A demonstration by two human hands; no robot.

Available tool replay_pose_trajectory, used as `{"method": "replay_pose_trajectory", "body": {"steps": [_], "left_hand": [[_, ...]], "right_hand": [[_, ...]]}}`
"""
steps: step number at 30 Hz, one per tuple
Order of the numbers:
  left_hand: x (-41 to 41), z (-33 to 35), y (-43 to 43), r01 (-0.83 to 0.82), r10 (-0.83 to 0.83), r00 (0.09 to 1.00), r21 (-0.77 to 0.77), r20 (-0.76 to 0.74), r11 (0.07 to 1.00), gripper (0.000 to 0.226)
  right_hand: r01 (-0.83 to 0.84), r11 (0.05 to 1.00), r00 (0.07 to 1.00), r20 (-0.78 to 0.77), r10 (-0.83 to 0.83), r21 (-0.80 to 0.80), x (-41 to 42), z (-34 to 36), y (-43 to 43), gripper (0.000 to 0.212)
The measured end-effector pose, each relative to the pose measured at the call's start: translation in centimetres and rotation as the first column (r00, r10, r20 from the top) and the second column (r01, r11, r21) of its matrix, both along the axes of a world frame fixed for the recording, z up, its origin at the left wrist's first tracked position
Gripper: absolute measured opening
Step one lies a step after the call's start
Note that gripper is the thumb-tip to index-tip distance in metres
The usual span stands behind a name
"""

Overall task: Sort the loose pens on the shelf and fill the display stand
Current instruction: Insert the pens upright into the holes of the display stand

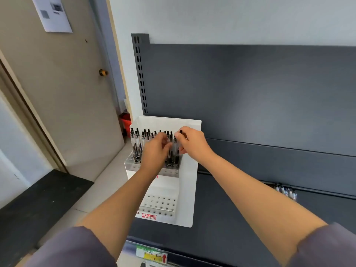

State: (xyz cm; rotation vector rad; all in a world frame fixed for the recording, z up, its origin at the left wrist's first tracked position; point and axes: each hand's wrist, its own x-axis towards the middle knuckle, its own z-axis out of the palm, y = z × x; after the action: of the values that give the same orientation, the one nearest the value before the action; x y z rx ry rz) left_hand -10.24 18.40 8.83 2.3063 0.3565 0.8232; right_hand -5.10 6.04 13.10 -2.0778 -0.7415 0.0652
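Reaching both arms into back tier of white display stand (189,189), sitting at left end of dark shelf (240,218). Pinching top of one upright pen (175,149) with right hand (190,141), thumb and forefinger closed on it, at tier's right edge. Pushing left hand (157,149) in among standing pens (137,143), fingers curled; not managing to tell whether gripping any. Showing front tier holes (159,205) open. Lying well off to the right on shelf, near back panel: small bunch of loose pens (286,191).
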Motion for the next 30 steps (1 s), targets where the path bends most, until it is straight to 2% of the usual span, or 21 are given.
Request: {"method": "replay_pose_trajectory", "body": {"steps": [3, 5, 8, 13, 18, 22, 26, 30], "left_hand": [[0.2, -1.4, 0.3, 0.054, -0.053, 0.998, 0.035, -0.014, 0.998, 0.030], [0.1, -1.8, 0.3, 0.083, -0.082, 0.997, 0.066, -0.012, 0.994, 0.038], [0.0, -2.0, 0.8, 0.140, -0.140, 0.990, 0.124, -0.010, 0.982, 0.039], [-0.3, -1.5, 1.7, 0.163, -0.163, 0.987, 0.150, -0.011, 0.975, 0.024], [-0.8, -1.2, 2.0, 0.179, -0.179, 0.984, 0.167, -0.015, 0.969, 0.028], [-0.5, -0.6, 1.9, 0.221, -0.223, 0.975, 0.201, -0.013, 0.954, 0.024], [0.0, 0.0, 1.5, 0.203, -0.205, 0.979, 0.203, -0.010, 0.958, 0.021], [0.0, 0.2, 1.4, 0.199, -0.205, 0.979, 0.193, 0.015, 0.961, 0.022]], "right_hand": [[-0.007, 0.996, 0.998, 0.057, 0.012, -0.090, 0.0, -0.7, 0.6, 0.026], [0.004, 0.996, 0.997, 0.080, 0.003, -0.088, 0.0, -1.1, 0.6, 0.032], [0.041, 0.996, 0.992, 0.126, -0.031, -0.076, 0.3, -1.6, 0.9, 0.040], [0.096, 0.979, 0.966, 0.255, -0.048, -0.181, 0.2, -2.2, 1.3, 0.033], [0.070, 0.996, 0.984, 0.165, -0.060, -0.055, 0.0, -2.1, 1.1, 0.023], [0.102, 0.994, 0.984, 0.152, -0.094, -0.043, 0.5, -2.4, 0.5, 0.009], [0.184, 0.977, 0.948, 0.281, -0.148, -0.107, 0.5, -2.8, 0.6, 0.009], [0.152, 0.981, 0.936, 0.335, -0.104, -0.120, 0.5, -3.2, 0.2, 0.014]]}}
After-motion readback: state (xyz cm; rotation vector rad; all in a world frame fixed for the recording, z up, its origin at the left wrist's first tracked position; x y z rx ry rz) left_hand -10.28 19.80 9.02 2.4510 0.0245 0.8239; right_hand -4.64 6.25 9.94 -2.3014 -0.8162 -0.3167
